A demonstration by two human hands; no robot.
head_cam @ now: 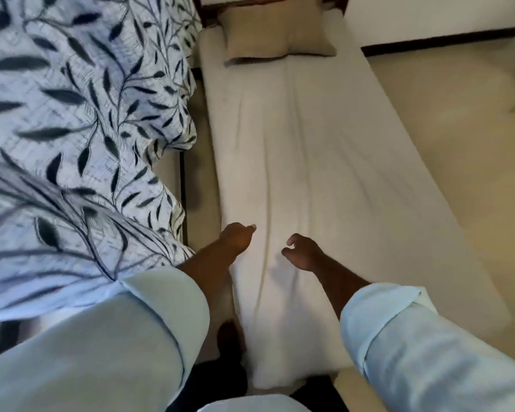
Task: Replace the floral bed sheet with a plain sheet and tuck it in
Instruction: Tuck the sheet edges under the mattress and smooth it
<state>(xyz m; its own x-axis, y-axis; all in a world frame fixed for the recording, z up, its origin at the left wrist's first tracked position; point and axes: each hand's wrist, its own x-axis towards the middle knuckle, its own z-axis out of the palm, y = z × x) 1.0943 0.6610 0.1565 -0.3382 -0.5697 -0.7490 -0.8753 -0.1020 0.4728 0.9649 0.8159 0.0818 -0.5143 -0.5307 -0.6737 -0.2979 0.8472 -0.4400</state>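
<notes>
plain sheet (324, 162) beneath fingers (292, 239), floral sheet (81, 120) left

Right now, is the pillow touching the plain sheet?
Touching. The head view shows the pillow lying flat on the plain sheet at the bed's far end.

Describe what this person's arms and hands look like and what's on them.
Both arms wear pale blue long sleeves, the left sleeve and right sleeve each with the cuff folded back above the wrist. The left hand and right hand are bare: no gloves, watch or rings visible.
</notes>
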